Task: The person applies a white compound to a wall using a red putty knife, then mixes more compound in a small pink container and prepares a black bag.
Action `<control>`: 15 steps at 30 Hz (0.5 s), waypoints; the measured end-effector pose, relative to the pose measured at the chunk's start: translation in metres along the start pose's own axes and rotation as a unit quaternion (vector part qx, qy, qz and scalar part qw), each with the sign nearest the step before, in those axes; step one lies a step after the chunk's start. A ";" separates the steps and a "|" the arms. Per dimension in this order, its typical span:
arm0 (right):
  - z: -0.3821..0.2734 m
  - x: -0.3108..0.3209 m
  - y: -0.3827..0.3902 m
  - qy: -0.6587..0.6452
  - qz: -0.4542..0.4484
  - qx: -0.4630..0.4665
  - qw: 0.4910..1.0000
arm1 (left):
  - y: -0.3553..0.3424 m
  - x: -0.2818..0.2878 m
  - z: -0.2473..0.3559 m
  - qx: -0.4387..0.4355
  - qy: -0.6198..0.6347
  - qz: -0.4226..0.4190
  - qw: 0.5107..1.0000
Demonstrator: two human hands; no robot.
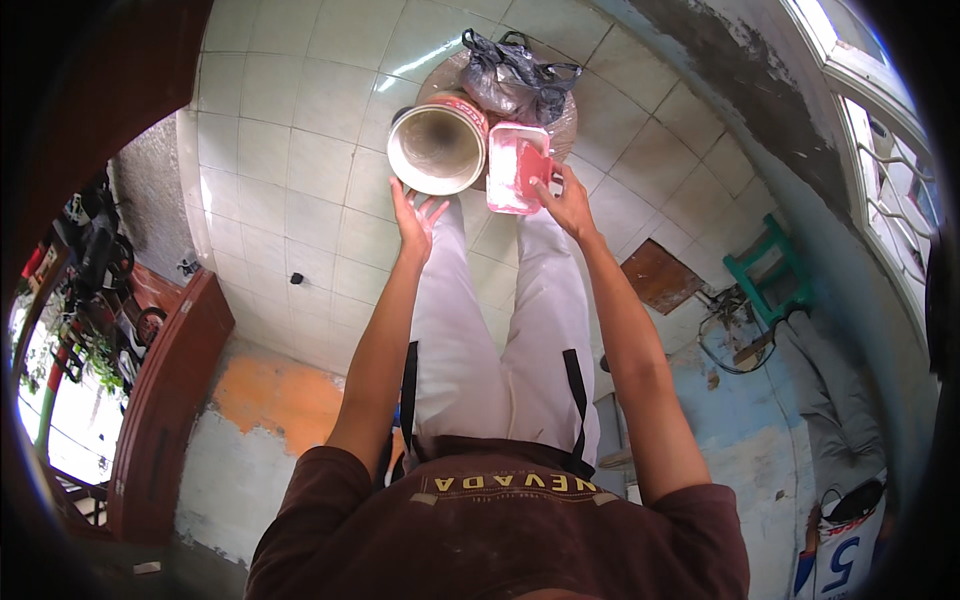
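Nearest, lower centre: 1 brown shirt (510,520), then 1 pair of pale trousers (460,370) with 2 black straps (576,400).

Hands: 2. Left hand (413,222), centre of frame: wide, fingers spread, holding nothing, at the lower edge of the bucket; contact cannot be told. Right hand (568,205), just right of centre: closed on 1 red flat piece (532,165), which lies over the tray.

Tray (503,170): 1, pink, upper centre, pale smears inside. Bucket (412,165): 1, left of and close beside the tray, mouth toward the camera, cream inside, red outside.

Beyond these, top centre: 1 black bag (515,85), over 1 brownish round surface (566,125), kind unclear.

Around, on the tiled floor (320,190): 1 small black object (296,279), left of centre; 1 brown square panel (660,276), right of centre; 1 green stool (765,265), right.
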State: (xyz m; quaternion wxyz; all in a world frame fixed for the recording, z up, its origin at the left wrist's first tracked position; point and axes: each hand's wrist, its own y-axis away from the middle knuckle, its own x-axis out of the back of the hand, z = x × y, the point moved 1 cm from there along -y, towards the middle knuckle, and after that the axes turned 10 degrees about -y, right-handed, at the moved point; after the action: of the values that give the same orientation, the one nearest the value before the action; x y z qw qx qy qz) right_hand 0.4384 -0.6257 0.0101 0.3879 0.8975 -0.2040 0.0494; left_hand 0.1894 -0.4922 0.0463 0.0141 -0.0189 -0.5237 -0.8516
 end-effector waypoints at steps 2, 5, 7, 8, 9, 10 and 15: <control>-0.011 0.013 -0.008 -0.012 0.043 0.008 0.999 | 0.010 0.007 -0.029 0.011 0.007 0.069 0.998; -0.031 0.035 -0.026 -0.058 0.126 0.032 0.990 | 0.027 0.003 -0.081 0.025 -0.036 0.135 0.990; -0.048 0.048 -0.047 -0.072 0.132 0.074 0.986 | 0.038 -0.011 -0.106 0.025 -0.056 0.145 0.988; -0.071 0.046 -0.054 -0.104 0.125 0.091 0.982 | 0.045 -0.019 -0.118 0.019 -0.051 0.144 0.988; -0.087 0.045 -0.064 -0.103 0.118 0.094 0.983 | 0.052 -0.029 -0.127 0.014 -0.048 0.143 0.988; -0.099 0.046 -0.076 -0.101 0.113 0.096 0.984 | 0.057 -0.042 -0.131 0.000 -0.039 0.133 0.990; -0.134 0.035 -0.115 0.039 0.070 0.024 0.997 | 0.063 -0.093 -0.120 -0.233 -0.208 0.059 0.948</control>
State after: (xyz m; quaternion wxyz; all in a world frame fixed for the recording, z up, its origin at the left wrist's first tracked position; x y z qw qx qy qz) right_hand 0.5265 -0.4702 0.0341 0.3693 0.8876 -0.2496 0.1163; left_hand 0.2827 -0.6270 0.0444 -0.0498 -0.2286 -0.2998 -0.9249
